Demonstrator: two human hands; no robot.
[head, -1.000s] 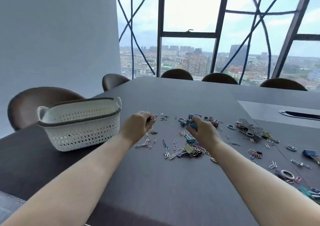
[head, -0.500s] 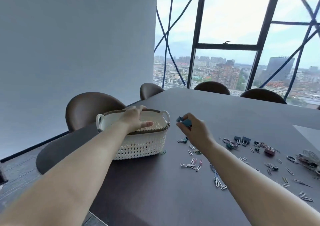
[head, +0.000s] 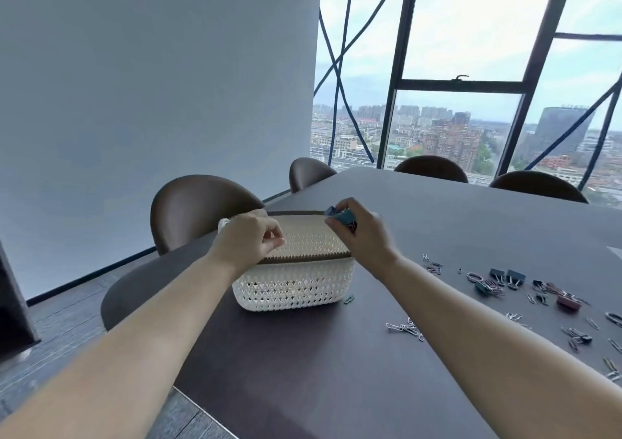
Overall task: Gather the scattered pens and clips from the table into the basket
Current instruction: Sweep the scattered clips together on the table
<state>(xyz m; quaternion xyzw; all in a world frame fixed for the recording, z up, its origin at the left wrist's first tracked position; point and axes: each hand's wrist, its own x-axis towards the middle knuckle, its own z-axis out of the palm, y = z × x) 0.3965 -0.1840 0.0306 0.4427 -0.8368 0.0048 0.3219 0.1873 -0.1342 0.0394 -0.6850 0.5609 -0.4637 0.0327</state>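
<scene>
— Where are the clips I'm carrying?
— Centre of frame. Blue binder clips point(head: 343, 215) are pinched in my right hand point(head: 361, 233). My fingers curl round them and hide most of the bunch, so I can't count them. They sit over the far right corner of the basket point(head: 292, 287).
— And the other hand?
— My left hand point(head: 247, 236) hovers over the basket's left end, fingers curled in, thumb against forefinger. I see nothing in it. It covers the left handle, and both hands block much of the inside.
— What's on the table point(head: 303, 354)?
— One small clip point(head: 349, 299) lies just beside the basket's lower right corner. Paper clips point(head: 405, 327) are scattered at lower right, partly behind my forearm. More binder clips point(head: 506, 275) lie further right. Some clips there are cut off at the frame edge and are too small to sort.
</scene>
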